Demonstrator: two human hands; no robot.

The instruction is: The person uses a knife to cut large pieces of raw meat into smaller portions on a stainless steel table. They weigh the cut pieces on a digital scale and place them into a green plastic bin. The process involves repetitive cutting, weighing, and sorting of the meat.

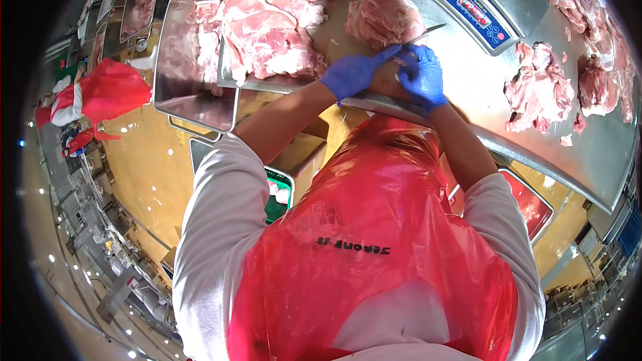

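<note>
My left hand (351, 75), in a blue glove, is closed on a knife (431, 29) whose thin blade points up and right beside a large lump of raw pink meat (381, 17). My right hand (421, 77), also blue-gloved, is curled just below the blade at the lump's lower right; what its fingers hold, if anything, is hidden. Both hands are over the near edge of the steel table (468, 83). A larger heap of raw meat (267, 33) lies to the left.
A steel tub (167, 73) holding meat sits at left. A scale (475, 10) stands at upper right; more meat (538, 93) lies rightward. Below are a green crate (281, 210) and red bin (535, 207). A co-worker in red apron (114, 90) stands far left.
</note>
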